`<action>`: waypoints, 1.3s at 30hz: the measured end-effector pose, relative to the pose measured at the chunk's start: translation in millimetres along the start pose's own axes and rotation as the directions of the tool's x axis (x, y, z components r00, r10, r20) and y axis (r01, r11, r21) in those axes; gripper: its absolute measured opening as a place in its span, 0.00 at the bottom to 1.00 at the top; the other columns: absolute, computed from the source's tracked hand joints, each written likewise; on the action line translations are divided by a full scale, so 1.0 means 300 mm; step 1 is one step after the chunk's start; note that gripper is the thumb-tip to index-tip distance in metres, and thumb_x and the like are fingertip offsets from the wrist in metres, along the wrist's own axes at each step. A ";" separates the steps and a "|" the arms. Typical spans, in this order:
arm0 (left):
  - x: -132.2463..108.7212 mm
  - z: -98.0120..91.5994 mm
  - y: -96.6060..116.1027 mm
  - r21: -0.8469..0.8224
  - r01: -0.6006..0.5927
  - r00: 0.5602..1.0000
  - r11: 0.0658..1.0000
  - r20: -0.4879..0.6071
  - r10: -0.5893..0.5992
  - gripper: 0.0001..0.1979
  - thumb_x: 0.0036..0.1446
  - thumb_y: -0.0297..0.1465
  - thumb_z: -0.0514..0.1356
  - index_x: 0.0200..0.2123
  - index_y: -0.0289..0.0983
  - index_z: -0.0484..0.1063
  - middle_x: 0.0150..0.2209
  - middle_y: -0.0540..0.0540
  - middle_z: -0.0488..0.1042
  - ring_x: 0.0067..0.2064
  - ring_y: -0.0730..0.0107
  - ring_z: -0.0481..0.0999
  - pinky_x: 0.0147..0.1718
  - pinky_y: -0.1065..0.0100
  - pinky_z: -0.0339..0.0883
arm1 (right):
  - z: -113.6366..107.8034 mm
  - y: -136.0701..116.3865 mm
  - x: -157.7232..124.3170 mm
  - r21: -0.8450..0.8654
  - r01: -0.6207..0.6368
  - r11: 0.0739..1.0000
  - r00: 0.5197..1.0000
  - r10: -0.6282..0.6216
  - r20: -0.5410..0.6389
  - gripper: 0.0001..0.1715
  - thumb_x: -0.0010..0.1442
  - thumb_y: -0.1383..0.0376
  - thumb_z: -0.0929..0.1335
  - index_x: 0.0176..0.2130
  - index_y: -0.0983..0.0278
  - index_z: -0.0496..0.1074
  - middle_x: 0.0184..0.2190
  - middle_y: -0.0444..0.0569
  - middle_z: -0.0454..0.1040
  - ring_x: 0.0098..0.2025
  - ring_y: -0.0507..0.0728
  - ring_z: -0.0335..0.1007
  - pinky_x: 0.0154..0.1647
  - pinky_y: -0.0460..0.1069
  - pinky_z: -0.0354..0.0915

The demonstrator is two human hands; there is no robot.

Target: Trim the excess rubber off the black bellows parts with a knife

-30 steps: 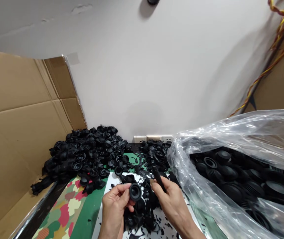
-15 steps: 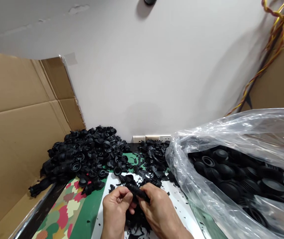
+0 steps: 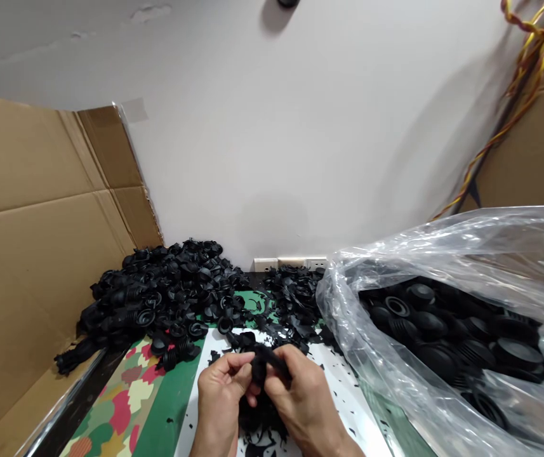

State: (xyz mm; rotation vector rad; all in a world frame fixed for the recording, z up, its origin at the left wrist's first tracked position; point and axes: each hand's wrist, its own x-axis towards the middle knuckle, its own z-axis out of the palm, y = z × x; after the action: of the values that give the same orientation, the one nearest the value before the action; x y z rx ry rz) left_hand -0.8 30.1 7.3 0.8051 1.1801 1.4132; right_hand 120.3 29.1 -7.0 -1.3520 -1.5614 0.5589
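Between my two hands is a black rubber part point(image 3: 263, 363), blurred and partly covered by the fingers. My left hand point(image 3: 221, 390) pinches its left end between thumb and fingers. My right hand point(image 3: 303, 397) is closed round its right side, thumb pressed against it. Below the hands, dark rubber scraps point(image 3: 262, 416) lie on a white sheet point(image 3: 343, 393). Just beyond the fingers, more black pieces point(image 3: 243, 341) rest on the sheet's far end.
A large heap of ribbed black rubber parts point(image 3: 171, 285) stands at the back left, beside a cardboard panel point(image 3: 38, 254). A smaller scrap pile point(image 3: 295, 295) lies before the wall sockets point(image 3: 292, 263). On the right, a clear plastic bag point(image 3: 371, 374) holds rounded black rubber parts point(image 3: 431, 324).
The black rubber part has turned and bent between my hands; before, it stretched out longer and slanted. Both hands keep hold of it, and the right has shifted slightly.
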 end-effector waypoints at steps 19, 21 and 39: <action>0.014 -0.015 0.003 -0.036 0.027 0.999 0.999 -0.041 -0.028 0.13 0.31 0.33 0.72 0.22 0.32 0.79 0.17 0.49 0.73 0.18 0.76 0.67 0.14 0.76 0.59 | -0.092 -0.021 0.045 0.289 -0.174 0.941 0.982 0.145 0.121 0.11 0.51 0.62 0.63 0.29 0.65 0.73 0.26 0.47 0.73 0.30 0.57 0.69 0.32 0.48 0.64; 0.014 -0.014 0.004 -0.045 0.028 0.999 0.999 -0.042 -0.030 0.12 0.31 0.31 0.71 0.22 0.31 0.79 0.16 0.49 0.72 0.17 0.76 0.67 0.15 0.75 0.60 | -0.084 -0.034 0.030 0.260 -0.083 0.962 0.977 0.027 0.213 0.12 0.54 0.64 0.63 0.27 0.64 0.74 0.25 0.47 0.73 0.29 0.56 0.69 0.31 0.47 0.63; 0.004 -0.015 -0.022 0.052 -0.055 0.993 0.997 -0.101 0.061 0.07 0.33 0.28 0.68 0.21 0.33 0.76 0.16 0.53 0.71 0.17 0.78 0.64 0.17 0.75 0.59 | 0.005 -0.051 -0.028 0.350 -0.221 0.910 0.953 0.126 0.275 0.10 0.54 0.66 0.64 0.26 0.65 0.73 0.26 0.48 0.76 0.30 0.57 0.70 0.32 0.48 0.63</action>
State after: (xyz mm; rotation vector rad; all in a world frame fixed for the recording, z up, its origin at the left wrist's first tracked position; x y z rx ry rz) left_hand -3.3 29.7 -0.5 0.8147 1.2837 1.4931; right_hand 110.9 17.2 2.0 -1.1605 -1.4356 1.1182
